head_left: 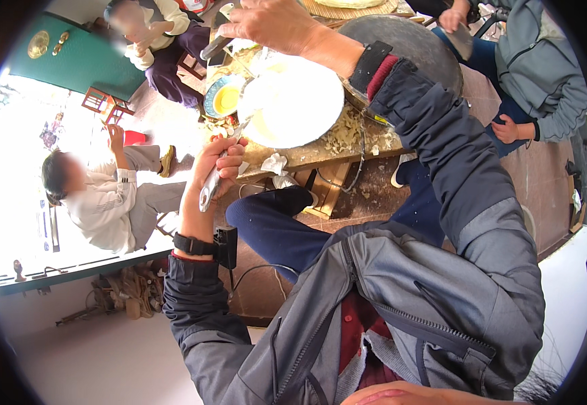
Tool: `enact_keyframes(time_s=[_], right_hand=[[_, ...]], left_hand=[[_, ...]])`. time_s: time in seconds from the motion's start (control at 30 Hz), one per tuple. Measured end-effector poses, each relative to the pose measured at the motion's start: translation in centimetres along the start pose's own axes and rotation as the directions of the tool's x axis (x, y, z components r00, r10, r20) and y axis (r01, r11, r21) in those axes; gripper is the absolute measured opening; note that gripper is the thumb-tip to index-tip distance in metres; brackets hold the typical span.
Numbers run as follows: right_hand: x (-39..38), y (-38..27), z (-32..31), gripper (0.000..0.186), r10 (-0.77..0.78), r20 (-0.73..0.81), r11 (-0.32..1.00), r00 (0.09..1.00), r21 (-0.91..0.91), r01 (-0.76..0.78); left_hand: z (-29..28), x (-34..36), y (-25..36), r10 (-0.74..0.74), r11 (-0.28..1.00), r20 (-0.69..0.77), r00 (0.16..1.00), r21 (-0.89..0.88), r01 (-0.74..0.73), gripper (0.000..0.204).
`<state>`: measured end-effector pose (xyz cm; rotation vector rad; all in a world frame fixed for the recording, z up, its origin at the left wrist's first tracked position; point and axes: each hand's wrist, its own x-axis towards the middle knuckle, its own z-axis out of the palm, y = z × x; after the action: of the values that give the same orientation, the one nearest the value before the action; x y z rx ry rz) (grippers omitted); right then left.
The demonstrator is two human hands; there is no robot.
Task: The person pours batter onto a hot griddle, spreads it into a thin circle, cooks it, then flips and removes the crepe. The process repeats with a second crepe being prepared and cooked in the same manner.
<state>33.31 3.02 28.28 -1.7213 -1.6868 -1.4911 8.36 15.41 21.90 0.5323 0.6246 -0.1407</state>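
My left hand (218, 167) is closed around the handle of a metal utensil (208, 191) with a hole at its end. Its other end points at the rim of a wide white basin (295, 101), whose pale contents are washed out by glare. Stretched over the table beyond the basin, my right hand (270, 25) has its fingers bent round a grey flat tool (215, 47), partly hidden by them. A blue-patterned bowl (212, 92) with yellow liquid (227, 100) stands left of the basin.
To the basin's right is a large round dark griddle (405, 50). Crumbs and scraps litter the wooden table (337, 150). A crumpled white tissue (274, 164) lies at its near edge. Two people sit at the left; another person (529, 74) at the right holds a flat blade.
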Motion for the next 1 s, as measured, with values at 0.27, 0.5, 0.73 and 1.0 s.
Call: enact_keyframes(time_s=[0.27,0.5,0.73,1.0], right_hand=[[-2.0,-0.9,1.8,0.017,0.186,0.134,0.968,0.973,0.142,-0.205],[-9.3,-4.3,4.2,0.034,0.539,0.551,0.649,0.638,0.212,-0.731],[-13.4,-5.8,6.5,0.041,0.543,0.403,0.705,0.737,0.26,-0.66],[-16.7,-7.9,5.1,0.041,0.432,0.313,0.876,0.846,0.074,-0.476]], left_hand=[[-0.1,-0.5,-0.2,0.006,0.997,0.058,0.998,-0.083,-0.002,0.022],[0.5,-1.4,0.1,0.01,0.991,0.104,0.994,-0.134,0.004,0.024],[0.7,-1.9,0.2,0.034,0.993,0.111,0.993,-0.117,-0.021,0.024],[-0.4,-1.6,0.5,-0.046,0.963,0.249,0.968,-0.247,0.109,0.031]])
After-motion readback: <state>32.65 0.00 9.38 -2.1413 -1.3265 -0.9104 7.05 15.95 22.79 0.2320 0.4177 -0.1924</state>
